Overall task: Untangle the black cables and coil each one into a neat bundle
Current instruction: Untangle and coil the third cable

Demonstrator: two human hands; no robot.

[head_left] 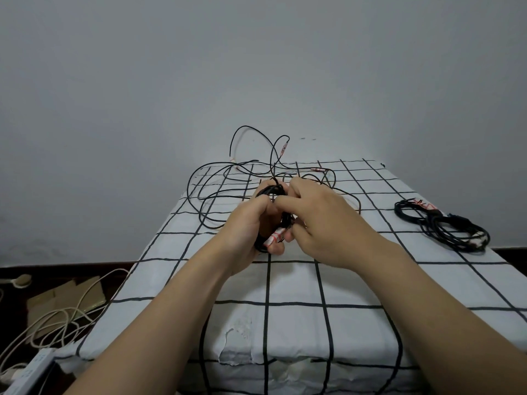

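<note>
Black coil (274,192) held in both hands above a white cloth (288,283) checked in black.

The left hand (249,226) curls round the coil, a red-and-white tag (274,235) poking out by its fingers. The right hand (322,223) pinches the strands from the other side. Behind them, loose black cables (225,192) sprawl tangled over the cloth's far end, some loops rising against the grey wall (256,67). More coiled bundles (442,228) lie near the right edge, well apart. On the dark floor at left lie pale cords (57,317), flattened cardboard (68,292) and a white power strip (34,366).
</note>
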